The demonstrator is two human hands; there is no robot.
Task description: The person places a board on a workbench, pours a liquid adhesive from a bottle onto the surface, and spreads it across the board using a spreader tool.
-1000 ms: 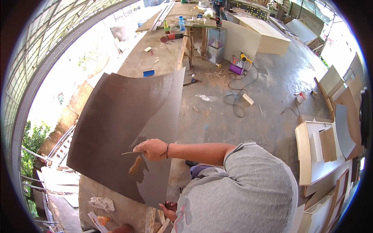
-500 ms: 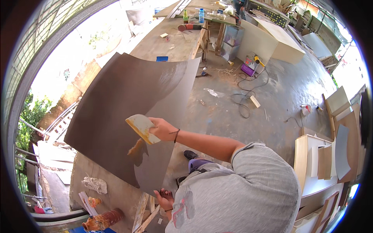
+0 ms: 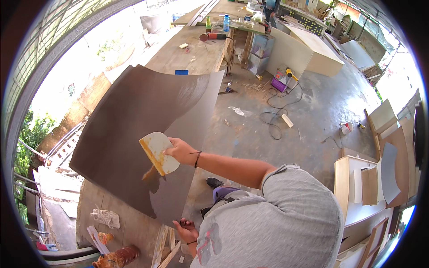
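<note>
A person in a grey T-shirt point(image 3: 277, 223), seen from above, fills the lower right of the view at about five o'clock. Their left hand point(image 3: 187, 231), at six o'clock, has its fingers pinched closed on the bottom corner of a large, thin dark brown sheet point(image 3: 134, 134). Beside that hand, at seven o'clock, a crumpled rag point(image 3: 105, 218) lies on the wooden bench point(image 3: 89, 210), with a glue-stained bottle point(image 3: 120, 257) below it near the bottom edge.

Just left of centre, the right hand point(image 3: 182, 151) reaches out on a bare forearm, a thin dark band at the wrist. Its fingers are curled tight around a pale, rounded spreader point(image 3: 157, 152) smeared with yellow-brown glue. The spreader's lower edge touches the sheet, where a small patch of glue point(image 3: 152, 178) shows.

The sheet slopes from the centre out toward ten o'clock, bowed so its far edge lifts. Its upper right part looks lighter and streaked.

Beyond the sheet, at twelve o'clock, a long wooden worktable point(image 3: 201, 53) carries a small blue block point(image 3: 181, 72), a power tool point(image 3: 213, 36) and bottles point(image 3: 226, 22). At one o'clock, pale board cabinets point(image 3: 308, 51) stand on the concrete floor point(image 3: 286, 107), with loose cables point(image 3: 277, 118) nearer in. At three to four o'clock, more cut boards point(image 3: 366, 183) are stacked.
</note>
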